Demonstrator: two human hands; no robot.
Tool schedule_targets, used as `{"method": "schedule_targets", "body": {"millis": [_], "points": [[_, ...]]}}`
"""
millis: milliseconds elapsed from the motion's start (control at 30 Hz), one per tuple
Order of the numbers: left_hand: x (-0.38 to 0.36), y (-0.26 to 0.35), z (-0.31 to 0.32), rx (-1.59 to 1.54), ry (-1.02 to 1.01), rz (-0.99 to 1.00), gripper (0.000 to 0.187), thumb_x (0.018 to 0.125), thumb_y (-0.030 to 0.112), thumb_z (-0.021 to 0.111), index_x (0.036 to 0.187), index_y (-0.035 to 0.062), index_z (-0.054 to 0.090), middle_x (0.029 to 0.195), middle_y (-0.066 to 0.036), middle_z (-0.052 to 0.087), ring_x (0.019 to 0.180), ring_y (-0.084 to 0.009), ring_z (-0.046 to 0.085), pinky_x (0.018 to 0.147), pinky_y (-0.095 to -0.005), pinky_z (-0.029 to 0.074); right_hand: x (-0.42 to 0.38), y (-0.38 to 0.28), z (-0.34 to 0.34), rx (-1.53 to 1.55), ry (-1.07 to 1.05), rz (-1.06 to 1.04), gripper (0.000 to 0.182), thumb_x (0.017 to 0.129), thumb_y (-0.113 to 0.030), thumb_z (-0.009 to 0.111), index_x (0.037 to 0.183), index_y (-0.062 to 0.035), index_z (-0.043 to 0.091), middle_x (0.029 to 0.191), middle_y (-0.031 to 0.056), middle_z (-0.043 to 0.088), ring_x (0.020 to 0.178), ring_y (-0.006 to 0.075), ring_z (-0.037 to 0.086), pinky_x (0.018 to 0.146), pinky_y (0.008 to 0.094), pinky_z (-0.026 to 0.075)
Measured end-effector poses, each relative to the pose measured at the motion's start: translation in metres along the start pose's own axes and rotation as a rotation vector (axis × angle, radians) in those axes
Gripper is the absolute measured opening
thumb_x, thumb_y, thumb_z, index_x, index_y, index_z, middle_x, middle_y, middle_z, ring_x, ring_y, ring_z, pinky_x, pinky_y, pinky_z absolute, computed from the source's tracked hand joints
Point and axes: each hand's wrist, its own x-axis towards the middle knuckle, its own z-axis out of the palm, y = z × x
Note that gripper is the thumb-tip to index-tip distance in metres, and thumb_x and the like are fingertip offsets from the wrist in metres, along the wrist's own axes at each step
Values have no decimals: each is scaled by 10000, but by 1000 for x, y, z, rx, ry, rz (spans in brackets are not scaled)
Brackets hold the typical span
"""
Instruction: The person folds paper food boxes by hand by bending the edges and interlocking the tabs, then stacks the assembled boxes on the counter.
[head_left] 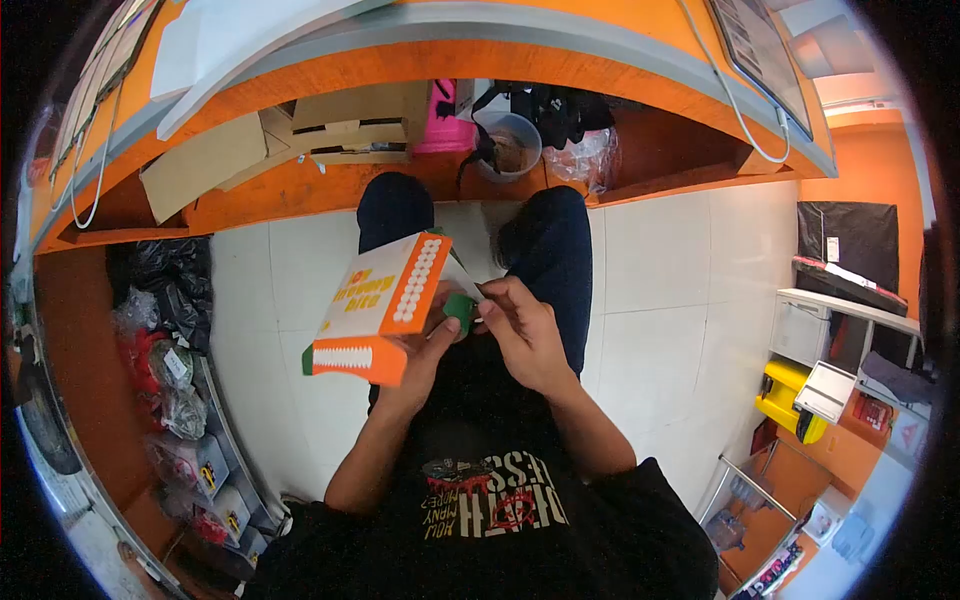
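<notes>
Head view, left to right: shelf rack [222,465] along the left side, wrapped goods on it, black plastic bags [172,290] bunched at its far end. Orange bench [330,192] with a grey edge curves across the top of the view, a white panel [235,45] lying on its left part and a white cable [90,190] looping off it. Open compartment under the top: brown cardboard [205,165] at left, then a pink container [443,120], a clear tub [512,150] with brown contents, black straps [560,110], crumpled clear plastic [585,158].

Carton [375,285] — white and orange, yellow lettering — is held up over the lap, tilted, short end flap towards the body, clear of the bench. Left hand [428,345] grips its right side, thumb on a green piece [460,311]; can't tell if that piece belongs to the carton. Right hand [525,330] is just beside it, fingers closed in a pinch on a pale panel [462,275] next to the green piece.

Pale tiled floor [655,350] around the seated person. Far right: wire-frame rack [755,480], yellow bin [785,395], white cabinet [800,330], black wrapped box [848,245] against an orange wall [880,165].
</notes>
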Motion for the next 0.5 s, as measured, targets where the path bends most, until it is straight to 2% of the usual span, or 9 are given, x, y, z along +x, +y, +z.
{"method": "schedule_targets", "body": {"millis": [67,167,267,367,500], "points": [[0,-14,-4,-41,35,-37,431,910,26,647,1321,5,523,1263,-125,585,1148,-206,570,969,-355,490,1,11,-1,-108,-6,78,128,977,-82,564,1066,9,578,877,125,695,758,131,665,656,273,515],[0,-20,-9,-31,23,-95,427,920,25,636,1330,1,515,1273,-111,583,1149,-193,571,944,-344,506,0,16,4,-91,8,160,88,957,-59,579,1016,-3,612,933,129,691,785,159,669,622,279,509],[3,-28,-13,-76,5,-127,447,926,34,637,1346,-11,490,1299,-130,566,1188,-211,557,945,-343,511,2,17,9,6,70,-6,90,946,-47,582,982,18,632,1052,157,665,872,192,673,641,288,528],[4,-32,-14,-138,0,-122,455,922,49,652,1346,-8,495,1310,-130,560,1207,-215,541,955,-350,495,2,17,8,66,51,-42,107,927,-52,605,971,37,646,1182,185,616,941,225,663,671,300,547],[0,-32,-13,-207,16,-103,445,913,45,664,1329,-8,515,1297,-126,571,1200,-204,535,945,-343,485,-1,9,6,33,26,-29,109,907,-51,626,957,41,659,1229,190,580,957,238,659,737,307,553]]}}
